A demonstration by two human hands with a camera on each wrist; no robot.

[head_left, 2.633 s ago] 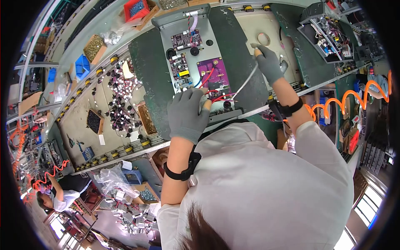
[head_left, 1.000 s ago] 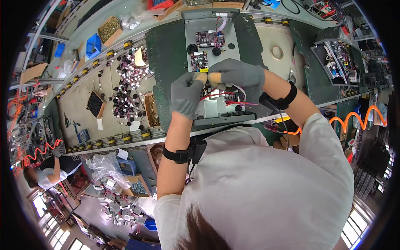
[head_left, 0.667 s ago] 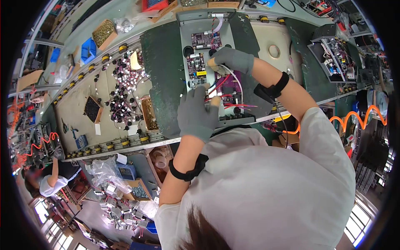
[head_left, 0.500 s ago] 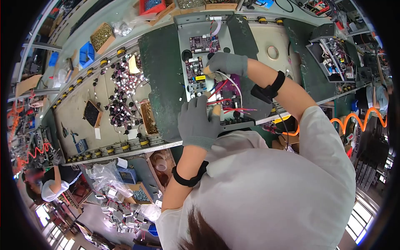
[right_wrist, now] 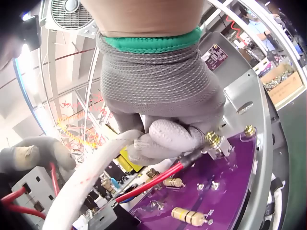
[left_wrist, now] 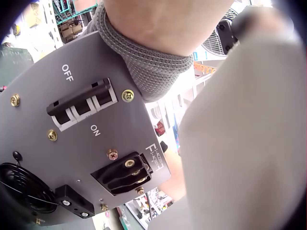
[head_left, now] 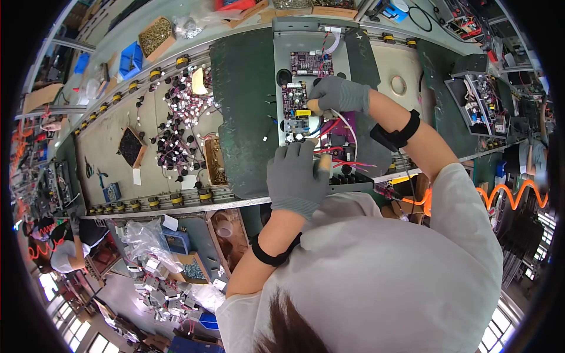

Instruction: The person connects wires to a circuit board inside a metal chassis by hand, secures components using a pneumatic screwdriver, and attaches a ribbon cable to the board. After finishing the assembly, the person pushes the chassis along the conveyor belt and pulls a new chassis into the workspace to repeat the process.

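My gloved right hand (head_left: 341,94) bends over a metal chassis (head_left: 282,44) and grips a thick white cable (right_wrist: 88,179). In the right wrist view its fingers curl around the cable's end, close over a purple circuit board (right_wrist: 235,172) with a red wire (right_wrist: 151,184) on a brass post. My gloved left hand (head_left: 297,179) reaches over the chassis's near end, fingers extended and thumb apart, beside the red leads (head_left: 353,164) and a grey breaker block (right_wrist: 36,184). The left wrist view shows the chassis's end panel (left_wrist: 86,158) with its black switch (left_wrist: 81,108); the left fingers are hidden behind it.
A green board (head_left: 244,129) lies under the chassis. Leftward are a pile of small wired parts (head_left: 182,129) and a box of brass pieces (head_left: 215,162). A tape roll (head_left: 398,86) lies to the right, before another opened unit (head_left: 482,103).
The right hand has come in from the right with the white cable, met the left hand over the boards, then stayed near the yellow part. The left hand has drawn back to the near end.
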